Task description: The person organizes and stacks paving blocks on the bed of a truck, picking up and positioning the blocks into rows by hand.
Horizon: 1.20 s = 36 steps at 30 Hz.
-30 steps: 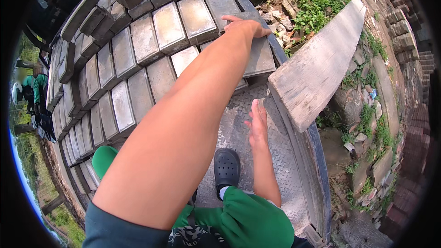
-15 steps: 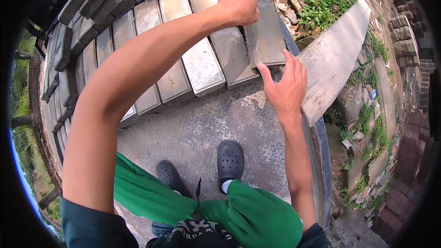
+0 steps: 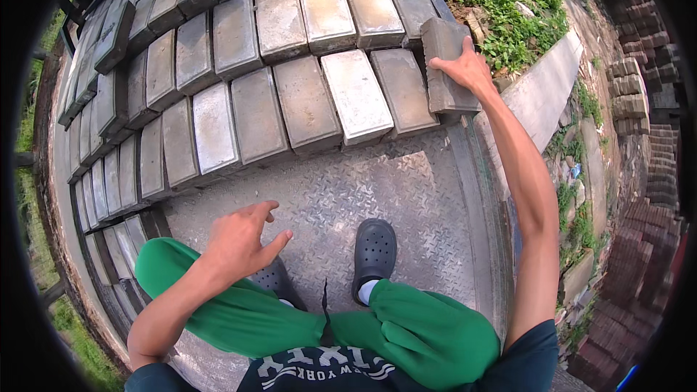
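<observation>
My right hand (image 3: 465,69) grips a grey concrete paving block (image 3: 445,96) at the right end of the front row. The thumb lies across its top and the fingers go over the far right side, partly hidden. This block sits slightly askew to its neighbour, a grey-brown paving block (image 3: 406,91); whether it rests fully on what is below, I cannot tell. My left hand (image 3: 239,239) is held in the air above my left knee, open, with fingers apart and nothing in it. A pale, whitish paving block (image 3: 356,94) stands out in the same row.
Stepped rows of paving blocks (image 3: 283,18) curve round the front and left of a metal checker-plate floor (image 3: 319,181), where I stand in dark clogs (image 3: 375,250). A long board (image 3: 544,94) slopes down outside the right edge. Beyond are weeds, rubble and stacked reddish blocks (image 3: 639,247).
My left arm has drawn back from the far end of the right-hand block to near my knee. My right hand has shifted up along that block and closed on it; the block has turned slightly.
</observation>
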Available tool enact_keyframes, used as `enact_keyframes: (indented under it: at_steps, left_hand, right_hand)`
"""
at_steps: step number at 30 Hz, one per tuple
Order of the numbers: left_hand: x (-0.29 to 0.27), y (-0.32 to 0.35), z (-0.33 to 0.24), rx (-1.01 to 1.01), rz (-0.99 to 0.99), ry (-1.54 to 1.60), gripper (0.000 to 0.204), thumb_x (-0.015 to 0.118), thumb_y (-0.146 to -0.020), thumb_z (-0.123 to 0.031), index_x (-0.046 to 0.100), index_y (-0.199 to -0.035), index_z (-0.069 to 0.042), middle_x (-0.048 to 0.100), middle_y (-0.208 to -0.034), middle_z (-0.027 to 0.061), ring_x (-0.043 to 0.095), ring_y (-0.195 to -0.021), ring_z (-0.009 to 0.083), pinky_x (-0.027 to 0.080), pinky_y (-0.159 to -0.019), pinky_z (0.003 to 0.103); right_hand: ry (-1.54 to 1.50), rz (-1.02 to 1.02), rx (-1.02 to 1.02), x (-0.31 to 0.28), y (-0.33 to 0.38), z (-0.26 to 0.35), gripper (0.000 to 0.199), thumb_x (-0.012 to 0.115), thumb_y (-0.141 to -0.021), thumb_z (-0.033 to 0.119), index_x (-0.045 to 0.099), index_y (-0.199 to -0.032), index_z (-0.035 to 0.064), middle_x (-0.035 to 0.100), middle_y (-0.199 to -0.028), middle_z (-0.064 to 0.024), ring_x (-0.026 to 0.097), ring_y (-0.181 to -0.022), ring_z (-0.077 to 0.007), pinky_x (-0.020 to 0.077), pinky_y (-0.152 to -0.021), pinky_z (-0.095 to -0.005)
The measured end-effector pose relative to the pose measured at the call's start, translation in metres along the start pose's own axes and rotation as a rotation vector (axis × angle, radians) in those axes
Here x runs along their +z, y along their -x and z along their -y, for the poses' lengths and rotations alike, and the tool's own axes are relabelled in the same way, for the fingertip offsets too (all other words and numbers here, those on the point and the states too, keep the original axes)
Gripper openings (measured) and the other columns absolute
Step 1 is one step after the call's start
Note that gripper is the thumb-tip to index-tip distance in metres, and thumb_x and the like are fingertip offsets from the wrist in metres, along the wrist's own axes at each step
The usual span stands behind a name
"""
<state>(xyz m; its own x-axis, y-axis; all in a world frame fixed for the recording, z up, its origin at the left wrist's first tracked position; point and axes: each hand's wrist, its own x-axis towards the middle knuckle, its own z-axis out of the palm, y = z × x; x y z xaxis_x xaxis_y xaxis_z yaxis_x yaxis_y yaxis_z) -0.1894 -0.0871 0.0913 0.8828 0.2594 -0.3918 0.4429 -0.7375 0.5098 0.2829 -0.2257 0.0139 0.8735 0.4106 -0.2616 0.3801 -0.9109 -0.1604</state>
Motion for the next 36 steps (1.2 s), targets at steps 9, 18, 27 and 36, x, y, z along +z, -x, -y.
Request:
enact_keyframes:
  at_steps: [9, 18, 27, 36]
  left_hand:
    - [-0.023, 0.030, 0.021, -0.211, -0.197, 0.155, 0.045, 0.072, -0.085, -0.029, 0.060, -0.116, 0.001, 0.071, -0.092, 0.0139, 0.069, -0.080, 0.0270, 0.055, -0.069, 0.036]
    - [0.043, -0.021, -0.012, -0.213, 0.437, 0.472, 0.076, 0.075, -0.079, -0.053, 0.056, -0.127, 0.003, 0.068, -0.107, 0.0171, 0.068, -0.098, 0.0277, 0.054, -0.087, 0.039]
    - [0.202, -0.119, -0.138, -0.069, 0.438, 0.774, 0.130, 0.088, -0.062, -0.051, 0.007, -0.145, 0.008, 0.037, -0.139, 0.0381, 0.042, -0.133, 0.0440, 0.035, -0.111, 0.045]
    - [0.284, -0.216, -0.130, -0.048, 0.314, 1.252, 0.110, 0.086, -0.069, -0.015, 0.009, -0.147, 0.000, 0.043, -0.137, 0.0295, 0.045, -0.130, 0.0329, 0.037, -0.109, 0.043]
  right_hand:
    - [-0.038, -0.051, -0.301, -0.037, 0.050, 0.016, 0.115, 0.078, -0.057, 0.055, 0.036, -0.147, -0.0035, 0.060, -0.121, -0.0310, 0.061, -0.110, -0.0404, 0.0489, -0.095, -0.0405]
    - [-0.450, -0.053, -0.153, -0.010, 0.218, 0.015, 0.112, 0.083, -0.062, 0.048, 0.033, -0.148, -0.0027, 0.051, -0.118, -0.0249, 0.054, -0.111, -0.0370, 0.0420, -0.099, -0.0424]
    - [-0.685, -0.207, 0.356, 0.109, 0.276, -0.067, 0.105, 0.086, -0.064, 0.038, 0.028, -0.142, -0.0027, 0.047, -0.130, -0.0277, 0.047, -0.123, -0.0409, 0.0375, -0.104, -0.0470]
    - [-0.668, -0.443, 0.172, 0.142, 0.244, -0.097, 0.088, 0.081, -0.074, 0.030, 0.031, -0.138, -0.0032, 0.042, -0.136, -0.0300, 0.041, -0.128, -0.0437, 0.0331, -0.107, -0.0508]
